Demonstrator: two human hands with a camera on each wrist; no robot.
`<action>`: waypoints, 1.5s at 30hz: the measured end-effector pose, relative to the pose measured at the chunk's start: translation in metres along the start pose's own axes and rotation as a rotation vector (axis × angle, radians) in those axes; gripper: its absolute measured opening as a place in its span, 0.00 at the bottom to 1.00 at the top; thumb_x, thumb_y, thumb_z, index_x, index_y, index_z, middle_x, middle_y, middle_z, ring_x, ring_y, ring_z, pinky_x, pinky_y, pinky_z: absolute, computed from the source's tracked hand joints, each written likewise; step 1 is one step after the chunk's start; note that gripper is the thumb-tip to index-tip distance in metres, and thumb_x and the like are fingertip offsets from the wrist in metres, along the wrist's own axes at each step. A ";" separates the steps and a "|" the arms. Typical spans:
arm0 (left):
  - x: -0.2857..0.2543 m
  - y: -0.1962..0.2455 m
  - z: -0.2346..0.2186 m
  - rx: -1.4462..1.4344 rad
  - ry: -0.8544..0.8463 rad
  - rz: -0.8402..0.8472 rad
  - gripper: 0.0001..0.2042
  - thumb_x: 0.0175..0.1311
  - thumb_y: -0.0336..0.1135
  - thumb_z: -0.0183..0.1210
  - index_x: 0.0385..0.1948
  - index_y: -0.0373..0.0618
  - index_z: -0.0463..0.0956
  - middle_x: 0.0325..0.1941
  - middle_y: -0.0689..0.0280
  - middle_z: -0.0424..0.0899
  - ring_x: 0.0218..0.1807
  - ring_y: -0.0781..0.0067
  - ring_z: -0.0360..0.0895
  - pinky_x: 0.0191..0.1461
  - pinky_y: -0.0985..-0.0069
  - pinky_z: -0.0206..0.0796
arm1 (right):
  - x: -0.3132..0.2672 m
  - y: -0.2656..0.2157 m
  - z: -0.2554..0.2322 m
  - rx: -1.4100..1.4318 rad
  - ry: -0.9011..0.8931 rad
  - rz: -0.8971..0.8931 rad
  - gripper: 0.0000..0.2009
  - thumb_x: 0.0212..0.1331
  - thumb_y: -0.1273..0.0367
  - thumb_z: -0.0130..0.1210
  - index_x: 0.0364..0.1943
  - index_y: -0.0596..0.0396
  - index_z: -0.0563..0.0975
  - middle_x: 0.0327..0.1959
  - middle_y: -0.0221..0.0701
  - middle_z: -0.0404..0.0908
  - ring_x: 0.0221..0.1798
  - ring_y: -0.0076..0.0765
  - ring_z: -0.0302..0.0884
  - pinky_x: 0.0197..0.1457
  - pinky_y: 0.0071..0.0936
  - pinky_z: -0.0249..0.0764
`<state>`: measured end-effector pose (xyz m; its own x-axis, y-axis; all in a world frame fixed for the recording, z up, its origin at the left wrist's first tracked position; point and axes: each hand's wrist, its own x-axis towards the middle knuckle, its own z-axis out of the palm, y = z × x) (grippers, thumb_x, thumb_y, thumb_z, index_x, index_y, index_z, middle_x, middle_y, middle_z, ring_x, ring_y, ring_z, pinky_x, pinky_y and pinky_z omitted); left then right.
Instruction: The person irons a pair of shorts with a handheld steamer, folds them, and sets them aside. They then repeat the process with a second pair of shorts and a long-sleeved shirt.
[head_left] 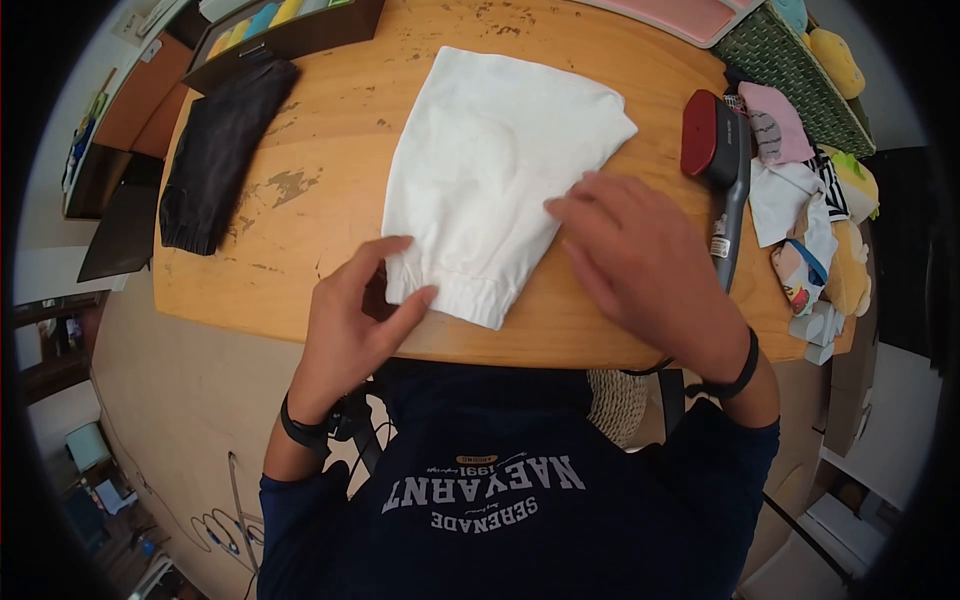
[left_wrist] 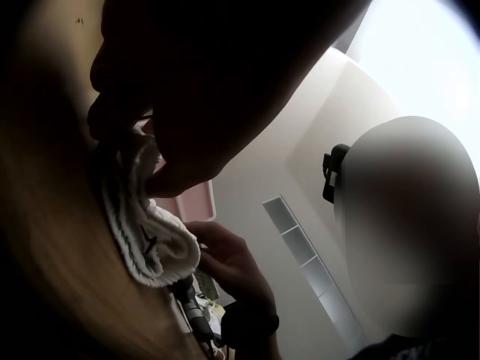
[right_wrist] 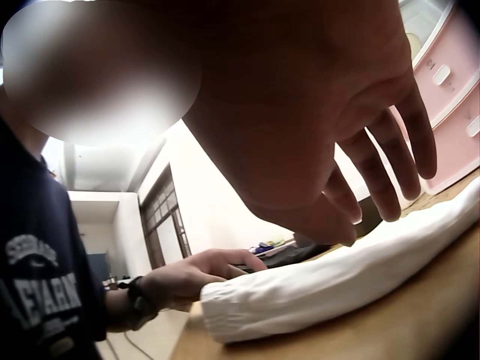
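White shorts (head_left: 490,170) with a gathered elastic waistband lie folded in half on the wooden table, waistband toward the person. At the waistband's left corner my left hand (head_left: 350,305) grips the cloth between thumb and fingers. The left wrist view shows the layered waistband (left_wrist: 161,255) standing open beside that hand. My right hand (head_left: 640,260) hovers at the shorts' right edge, its fingers loosely extended over the cloth. From the right wrist, those fingers (right_wrist: 382,165) appear spread above the white fabric (right_wrist: 315,296), holding nothing.
Dark folded trousers (head_left: 225,160) lie at the table's left. A handheld steamer (head_left: 722,160) with a red head rests at the right, beside a pile of small clothes (head_left: 790,210). Behind stand a dark drawer box (head_left: 290,45), a pink tray (head_left: 680,15) and a green woven basket (head_left: 790,80).
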<state>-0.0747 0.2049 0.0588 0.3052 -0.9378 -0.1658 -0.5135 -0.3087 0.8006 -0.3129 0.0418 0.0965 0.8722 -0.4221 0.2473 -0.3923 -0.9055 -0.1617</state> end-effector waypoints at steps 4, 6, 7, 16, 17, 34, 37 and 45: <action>-0.007 -0.006 0.009 0.189 -0.003 0.385 0.27 0.49 0.36 0.77 0.53 0.42 0.79 0.31 0.62 0.78 0.32 0.63 0.75 0.35 0.70 0.69 | -0.018 -0.027 0.004 0.212 -0.174 -0.015 0.24 0.53 0.67 0.69 0.57 0.51 0.78 0.50 0.36 0.77 0.57 0.45 0.76 0.57 0.37 0.75; -0.003 -0.006 0.008 0.245 0.003 0.436 0.28 0.47 0.37 0.77 0.52 0.41 0.79 0.32 0.63 0.77 0.33 0.63 0.75 0.35 0.70 0.69 | -0.025 -0.032 0.015 0.240 -0.219 -0.011 0.27 0.51 0.65 0.70 0.58 0.51 0.78 0.51 0.37 0.76 0.58 0.45 0.75 0.57 0.36 0.75; -0.002 -0.006 0.008 0.307 0.015 0.492 0.29 0.45 0.38 0.78 0.52 0.41 0.79 0.33 0.63 0.77 0.34 0.63 0.75 0.36 0.69 0.70 | -0.026 -0.032 0.020 0.229 -0.216 -0.011 0.28 0.50 0.64 0.71 0.58 0.52 0.77 0.52 0.37 0.75 0.59 0.45 0.74 0.58 0.36 0.75; -0.028 -0.017 0.020 0.464 -0.030 0.597 0.27 0.44 0.39 0.76 0.49 0.42 0.81 0.36 0.61 0.76 0.39 0.60 0.75 0.39 0.66 0.69 | -0.049 -0.044 0.031 0.213 -0.179 -0.048 0.31 0.44 0.63 0.74 0.57 0.51 0.76 0.51 0.34 0.75 0.60 0.46 0.75 0.57 0.35 0.78; -0.033 -0.019 0.019 0.463 -0.030 0.594 0.27 0.44 0.39 0.76 0.49 0.42 0.81 0.36 0.61 0.76 0.39 0.60 0.75 0.39 0.66 0.69 | -0.053 -0.045 0.029 0.239 -0.194 -0.063 0.31 0.44 0.63 0.74 0.57 0.52 0.76 0.51 0.34 0.76 0.60 0.46 0.75 0.58 0.36 0.78; -0.005 -0.016 0.021 -0.098 0.205 0.670 0.14 0.52 0.33 0.73 0.38 0.37 0.83 0.31 0.62 0.84 0.30 0.63 0.80 0.33 0.73 0.65 | -0.040 -0.020 0.012 1.111 -0.119 0.252 0.26 0.66 0.58 0.63 0.63 0.59 0.73 0.41 0.35 0.83 0.45 0.34 0.81 0.50 0.28 0.76; 0.012 0.005 0.010 -0.249 0.072 0.214 0.15 0.55 0.31 0.74 0.42 0.36 0.83 0.32 0.67 0.87 0.31 0.83 0.80 0.36 0.82 0.70 | -0.024 -0.014 0.017 1.363 -0.025 0.359 0.30 0.69 0.59 0.62 0.68 0.62 0.67 0.40 0.32 0.81 0.43 0.25 0.78 0.47 0.22 0.74; 0.076 0.001 0.019 -0.556 0.065 0.035 0.16 0.63 0.32 0.69 0.47 0.30 0.81 0.39 0.61 0.89 0.37 0.80 0.84 0.41 0.82 0.75 | 0.009 0.015 0.039 0.818 -0.055 0.424 0.34 0.64 0.65 0.63 0.72 0.61 0.63 0.41 0.41 0.83 0.40 0.38 0.84 0.44 0.32 0.77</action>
<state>-0.0676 0.1302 0.0362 0.3536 -0.9287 -0.1113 -0.0294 -0.1300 0.9911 -0.2999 0.0264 0.0589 0.7237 -0.6895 -0.0292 -0.3718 -0.3538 -0.8582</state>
